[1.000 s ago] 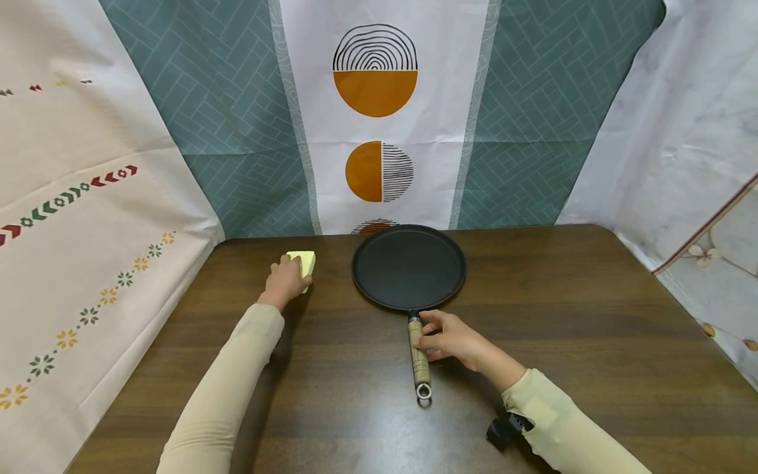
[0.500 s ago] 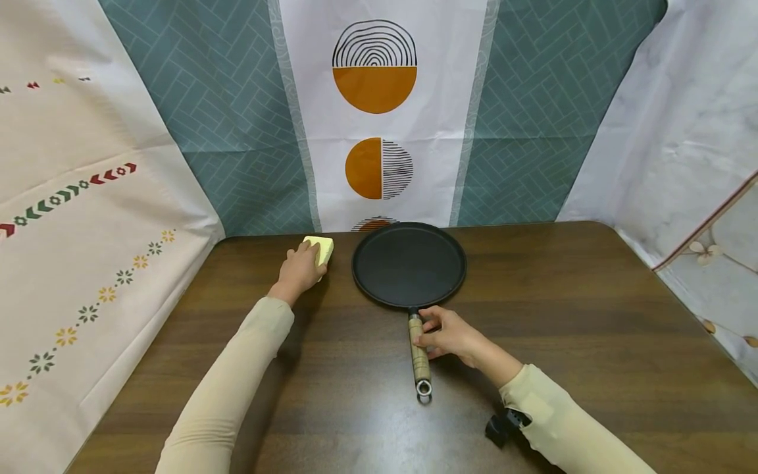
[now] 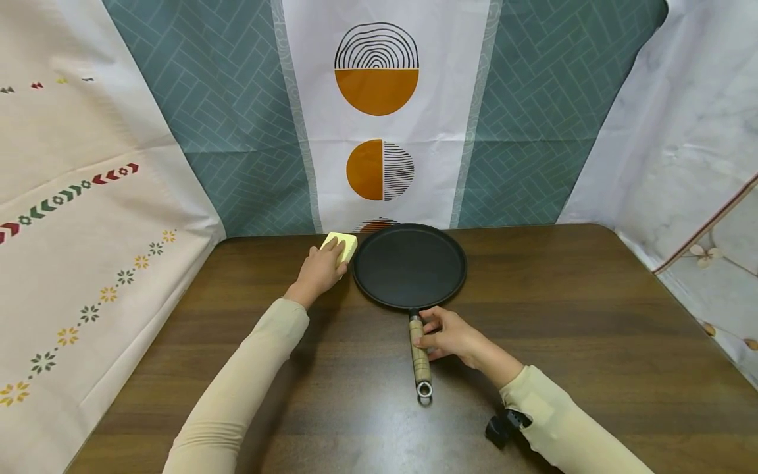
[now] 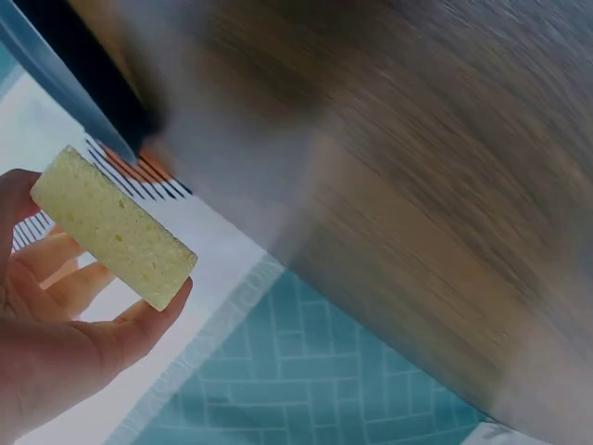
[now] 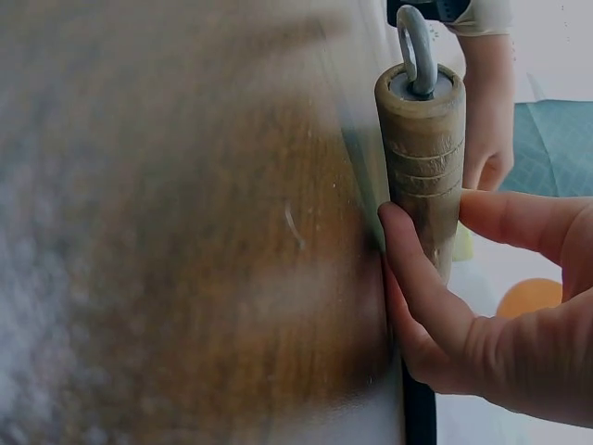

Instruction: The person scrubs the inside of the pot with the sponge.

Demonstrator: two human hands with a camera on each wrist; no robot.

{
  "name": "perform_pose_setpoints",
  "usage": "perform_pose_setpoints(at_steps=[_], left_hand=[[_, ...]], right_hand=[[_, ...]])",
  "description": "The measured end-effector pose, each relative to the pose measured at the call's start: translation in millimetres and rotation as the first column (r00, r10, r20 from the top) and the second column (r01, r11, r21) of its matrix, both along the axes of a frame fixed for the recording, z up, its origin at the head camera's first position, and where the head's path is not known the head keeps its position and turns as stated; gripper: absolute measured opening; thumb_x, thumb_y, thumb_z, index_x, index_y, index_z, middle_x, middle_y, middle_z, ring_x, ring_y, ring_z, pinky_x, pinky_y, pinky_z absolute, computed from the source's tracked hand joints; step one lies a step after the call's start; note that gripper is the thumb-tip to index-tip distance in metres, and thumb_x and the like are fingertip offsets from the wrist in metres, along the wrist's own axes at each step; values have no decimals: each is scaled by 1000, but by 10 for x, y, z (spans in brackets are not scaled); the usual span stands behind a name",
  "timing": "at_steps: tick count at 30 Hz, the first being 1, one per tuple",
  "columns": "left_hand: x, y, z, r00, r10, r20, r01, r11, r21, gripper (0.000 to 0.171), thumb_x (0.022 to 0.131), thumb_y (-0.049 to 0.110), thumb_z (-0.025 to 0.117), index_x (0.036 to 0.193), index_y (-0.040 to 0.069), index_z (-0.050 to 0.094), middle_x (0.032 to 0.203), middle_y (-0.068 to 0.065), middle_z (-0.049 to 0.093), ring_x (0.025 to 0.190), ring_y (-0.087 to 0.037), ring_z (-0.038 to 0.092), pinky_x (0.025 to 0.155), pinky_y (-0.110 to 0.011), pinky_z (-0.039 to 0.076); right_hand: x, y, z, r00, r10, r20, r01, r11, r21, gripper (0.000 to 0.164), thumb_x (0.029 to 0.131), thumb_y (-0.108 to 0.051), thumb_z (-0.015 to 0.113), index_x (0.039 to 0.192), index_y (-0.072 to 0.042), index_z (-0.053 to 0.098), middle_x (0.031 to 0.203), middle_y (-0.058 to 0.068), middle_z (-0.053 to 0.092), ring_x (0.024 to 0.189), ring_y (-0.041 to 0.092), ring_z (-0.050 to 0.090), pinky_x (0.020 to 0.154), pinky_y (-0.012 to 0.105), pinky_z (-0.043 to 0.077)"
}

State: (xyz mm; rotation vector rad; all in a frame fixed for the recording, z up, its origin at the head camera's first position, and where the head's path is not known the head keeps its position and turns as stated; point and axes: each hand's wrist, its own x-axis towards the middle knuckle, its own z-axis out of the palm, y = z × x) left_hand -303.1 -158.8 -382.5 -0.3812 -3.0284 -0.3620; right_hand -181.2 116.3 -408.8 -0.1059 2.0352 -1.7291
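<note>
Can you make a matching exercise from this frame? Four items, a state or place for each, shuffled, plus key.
Items
1. sponge
2. pan
3. pan handle
4. metal ring

States
A. flat on the table, black, nothing on it
B. at the near end of the handle, nothing touching it
C. pinched in the left hand, beside the pan's left rim
D. wooden, gripped by the right hand

Pairs: 1-C, 2-A, 3-D, 4-B

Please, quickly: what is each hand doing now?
Left hand: holds the yellow sponge.
Right hand: grips the pan handle.
</note>
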Motion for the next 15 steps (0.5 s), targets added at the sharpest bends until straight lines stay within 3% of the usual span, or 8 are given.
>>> perform_pose_setpoints(at_steps=[15], left_hand=[[12,444,-38,991,-133,4,133,991,-7,55,100,27,52,150,10,36,155,-12,29,108,-40,46,88,-49,46]], right_hand=[[-7,8,9,1000,8,2,-8,1000,-10,61,84,5,67,136,11,36,108,22,44,83,25,57,71,43,56]])
